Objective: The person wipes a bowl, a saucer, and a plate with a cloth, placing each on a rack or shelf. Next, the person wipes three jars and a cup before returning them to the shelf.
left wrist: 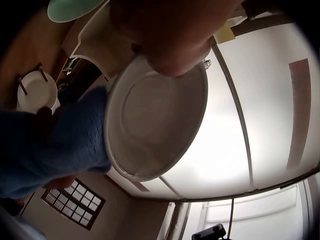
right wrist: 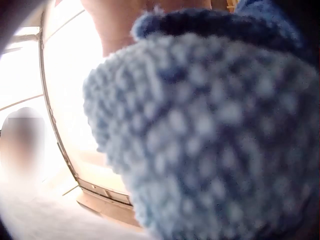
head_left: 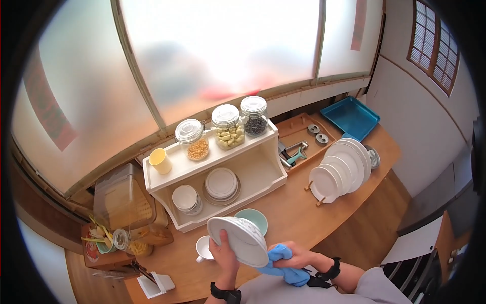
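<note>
A white bowl (head_left: 242,244) with a grey pattern is held tilted above the table's front part. My left hand (head_left: 225,258) grips it by the rim, thumb lying over the near face. In my right hand (head_left: 297,256) a blue cloth (head_left: 291,274) is bunched, overlapping the bowl's right edge. The left wrist view shows the bowl (left wrist: 155,117) with the cloth (left wrist: 77,137) right at its rim. Textured cloth (right wrist: 210,135) fills most of the right wrist view and hides the fingers. Just behind stand a pale green bowl (head_left: 255,219) and a white cup (head_left: 203,247).
A white shelf (head_left: 263,164) carries glass jars (head_left: 229,133), a yellow cup (head_left: 160,161) and stacked dishes (head_left: 221,183). To the right, plates (head_left: 329,182) stand in a rack near a utensil tray (head_left: 326,130) and a blue tray (head_left: 349,117). A white holder (head_left: 156,286) stands front left.
</note>
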`<state>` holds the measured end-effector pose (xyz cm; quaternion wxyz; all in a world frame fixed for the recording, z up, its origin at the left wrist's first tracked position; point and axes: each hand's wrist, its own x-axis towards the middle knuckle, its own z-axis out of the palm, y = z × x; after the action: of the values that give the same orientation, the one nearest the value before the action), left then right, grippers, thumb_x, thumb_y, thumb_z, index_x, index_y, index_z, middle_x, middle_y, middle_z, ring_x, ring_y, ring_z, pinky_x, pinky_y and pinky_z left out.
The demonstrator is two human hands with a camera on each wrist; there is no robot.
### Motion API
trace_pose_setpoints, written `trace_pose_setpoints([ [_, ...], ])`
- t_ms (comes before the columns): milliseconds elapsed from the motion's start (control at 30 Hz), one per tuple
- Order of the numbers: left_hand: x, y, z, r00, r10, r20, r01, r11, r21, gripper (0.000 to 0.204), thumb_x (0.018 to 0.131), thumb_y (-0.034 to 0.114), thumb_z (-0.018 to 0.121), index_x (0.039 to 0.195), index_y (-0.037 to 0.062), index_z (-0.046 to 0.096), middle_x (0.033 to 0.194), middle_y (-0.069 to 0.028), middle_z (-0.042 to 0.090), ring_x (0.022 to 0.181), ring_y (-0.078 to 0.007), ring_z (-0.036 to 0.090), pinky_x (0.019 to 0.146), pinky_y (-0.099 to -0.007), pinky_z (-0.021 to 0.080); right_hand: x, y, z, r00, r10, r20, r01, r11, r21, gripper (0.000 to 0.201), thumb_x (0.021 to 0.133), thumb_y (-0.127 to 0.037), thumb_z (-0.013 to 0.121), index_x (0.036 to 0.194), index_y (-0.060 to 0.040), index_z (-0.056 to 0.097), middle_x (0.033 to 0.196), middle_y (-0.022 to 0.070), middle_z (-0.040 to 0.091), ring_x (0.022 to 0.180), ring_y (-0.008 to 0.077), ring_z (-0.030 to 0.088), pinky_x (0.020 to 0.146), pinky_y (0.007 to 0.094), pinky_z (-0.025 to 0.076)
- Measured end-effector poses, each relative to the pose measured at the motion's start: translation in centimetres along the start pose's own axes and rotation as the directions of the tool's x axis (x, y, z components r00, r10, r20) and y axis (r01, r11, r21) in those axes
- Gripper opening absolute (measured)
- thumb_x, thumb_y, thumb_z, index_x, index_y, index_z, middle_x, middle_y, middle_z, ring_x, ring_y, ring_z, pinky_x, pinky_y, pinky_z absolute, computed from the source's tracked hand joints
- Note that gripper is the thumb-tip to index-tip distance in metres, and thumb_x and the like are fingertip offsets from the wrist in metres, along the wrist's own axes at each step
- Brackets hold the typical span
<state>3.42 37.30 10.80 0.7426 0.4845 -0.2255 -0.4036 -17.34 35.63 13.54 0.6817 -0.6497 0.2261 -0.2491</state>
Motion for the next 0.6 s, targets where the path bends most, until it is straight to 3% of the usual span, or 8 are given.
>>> trace_pose_setpoints([
  [100, 0.2, -1.7, -0.7, 0.993, -0.097, 0.064, 0.099, 0.995, -0.021, 0.026, 0.094, 0.021, 0.056, 0.109, 0.0005, 0.051, 0.098, -0.0101, 0.062, 0.086, -0.0184, 0.062, 0.076, -0.0312, 0.052, -0.7, -0.5, -1.7, 0.985, -0.122, -0.122, 0.127, 0.991, 0.031, 0.027, 0.075, 0.0, 0.067, 0.102, 0.0016, 0.062, 0.097, 0.0101, 0.063, 0.092, 0.017, 0.058, 0.083, 0.0296, 0.046],
  [167, -0.8, -2.9, -1.0, 0.971, -0.195, 0.139, 0.18, 0.977, 0.117, 0.03, 0.09, 0.027, 0.063, 0.102, 0.0003, 0.057, 0.092, -0.0059, 0.064, 0.082, -0.0124, 0.06, 0.071, -0.0261, 0.049, -0.8, -2.6, -2.2, 0.923, -0.096, -0.373, 0.193, 0.953, 0.232, 0.026, 0.074, 0.001, 0.066, 0.1, 0.0021, 0.062, 0.099, 0.0088, 0.063, 0.092, 0.0175, 0.058, 0.084, 0.03, 0.046],
  [200, -1.3, -3.5, -0.9, 0.941, -0.154, 0.301, 0.123, 0.985, 0.121, 0.028, 0.09, 0.025, 0.063, 0.1, -0.0001, 0.059, 0.091, -0.0055, 0.065, 0.08, -0.0117, 0.06, 0.071, -0.0259, 0.049, -0.8, -2.3, -3.1, 0.933, -0.102, -0.344, 0.168, 0.972, 0.167, 0.028, 0.075, 0.0, 0.065, 0.103, 0.001, 0.061, 0.101, 0.0073, 0.062, 0.093, 0.0172, 0.058, 0.086, 0.0302, 0.046],
  [367, -2.2, -4.0, 2.7, 0.883, -0.263, 0.389, 0.224, 0.964, 0.144, 0.027, 0.089, 0.024, 0.065, 0.101, -0.0001, 0.06, 0.09, -0.0052, 0.065, 0.08, -0.0117, 0.06, 0.072, -0.0254, 0.049, 0.3, -1.2, -3.6, 0.81, -0.09, -0.579, 0.166, 0.983, 0.08, 0.02, 0.082, -0.009, 0.062, 0.101, 0.0002, 0.063, 0.093, 0.0055, 0.065, 0.087, 0.0139, 0.059, 0.08, 0.0283, 0.047],
  [433, -1.7, -4.7, 3.4, 0.886, -0.274, 0.375, 0.241, 0.961, 0.133, 0.028, 0.09, 0.022, 0.064, 0.105, -0.0002, 0.057, 0.094, -0.0058, 0.065, 0.083, -0.0128, 0.061, 0.074, -0.0265, 0.05, 1.1, 1.8, -4.1, 0.737, 0.077, -0.671, 0.054, 0.984, 0.172, 0.02, 0.083, -0.011, 0.062, 0.101, -0.001, 0.064, 0.091, 0.0056, 0.066, 0.086, 0.0143, 0.06, 0.081, 0.0292, 0.047],
  [467, -1.4, -5.3, 3.6, 0.883, -0.279, 0.378, 0.239, 0.959, 0.151, 0.028, 0.09, 0.022, 0.064, 0.105, -0.0002, 0.057, 0.094, -0.0058, 0.065, 0.083, -0.0128, 0.061, 0.074, -0.0265, 0.05, 1.1, 2.2, -4.7, 0.791, 0.08, -0.607, 0.013, 0.989, 0.147, 0.022, 0.083, -0.012, 0.062, 0.102, -0.0013, 0.063, 0.094, 0.0064, 0.066, 0.088, 0.0147, 0.06, 0.082, 0.0301, 0.047],
  [567, -0.4, -6.2, 4.9, 0.907, -0.236, 0.348, 0.218, 0.972, 0.091, 0.028, 0.093, 0.02, 0.058, 0.112, 0.0001, 0.053, 0.1, -0.0078, 0.063, 0.086, -0.016, 0.062, 0.076, -0.0297, 0.052, 1.1, 2.8, -5.4, 0.856, 0.159, -0.493, -0.072, 0.979, 0.19, 0.023, 0.083, -0.013, 0.062, 0.104, -0.0016, 0.063, 0.095, 0.0071, 0.066, 0.088, 0.0146, 0.06, 0.082, 0.0301, 0.047],
  [600, 0.3, -6.4, 5.7, 0.928, -0.271, 0.254, 0.259, 0.963, 0.08, 0.02, 0.093, 0.014, 0.054, 0.109, 0.0016, 0.053, 0.098, -0.0083, 0.063, 0.085, -0.0175, 0.063, 0.074, -0.0309, 0.053, 1.1, 4.7, -5.8, 0.889, 0.074, -0.451, 0.003, 0.986, 0.169, 0.023, 0.083, -0.012, 0.062, 0.104, -0.0023, 0.063, 0.095, 0.0067, 0.066, 0.088, 0.0143, 0.06, 0.081, 0.0302, 0.048],
])
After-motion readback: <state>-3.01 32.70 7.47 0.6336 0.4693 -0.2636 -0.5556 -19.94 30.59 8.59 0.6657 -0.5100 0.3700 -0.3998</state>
